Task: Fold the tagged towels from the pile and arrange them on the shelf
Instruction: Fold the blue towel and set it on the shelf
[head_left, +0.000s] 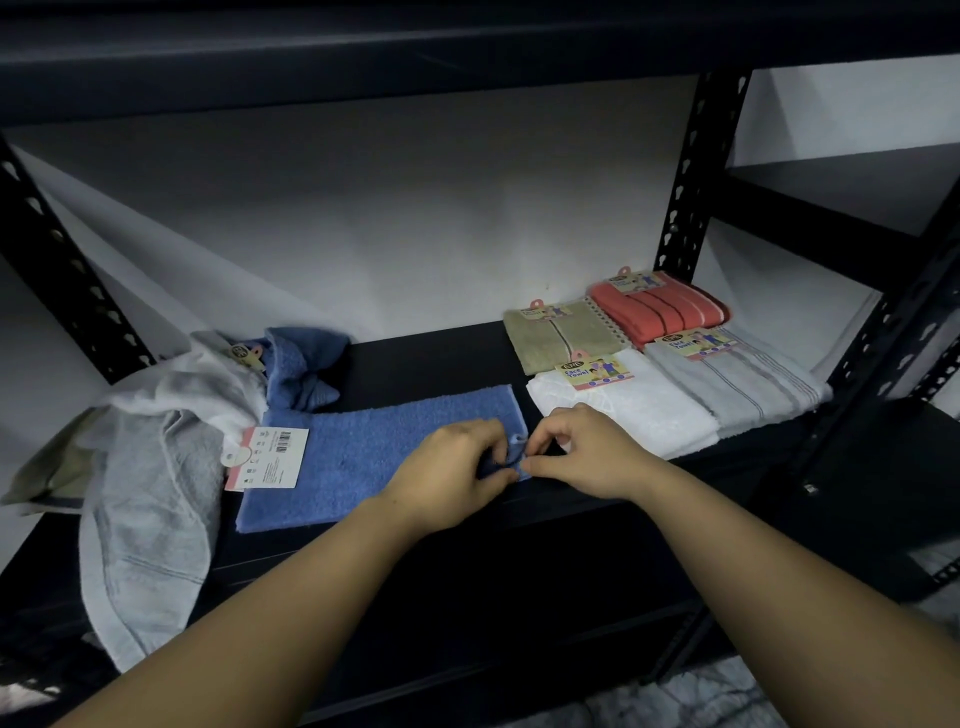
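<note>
Both hands (457, 462) (587, 452) pinch blue towel (353, 457) right edge, near white towel (623, 410)

**Readable labels on the towel tags**

We read "EWE" in a dark oval and "Face Towel" below it on the card tag (594, 372) of the white folded towel (631, 410), at about three o'clock on the shelf. We see the same tag design on the grey striped towel's tag (694, 343), toward two o'clock, though its words are only just legible. The tags on the beige towel (544, 313) and the coral towel (636, 281) are too small to read. At nine o'clock, the blue towel's white tag (270, 457) shows a barcode and tiny unreadable print.
</note>
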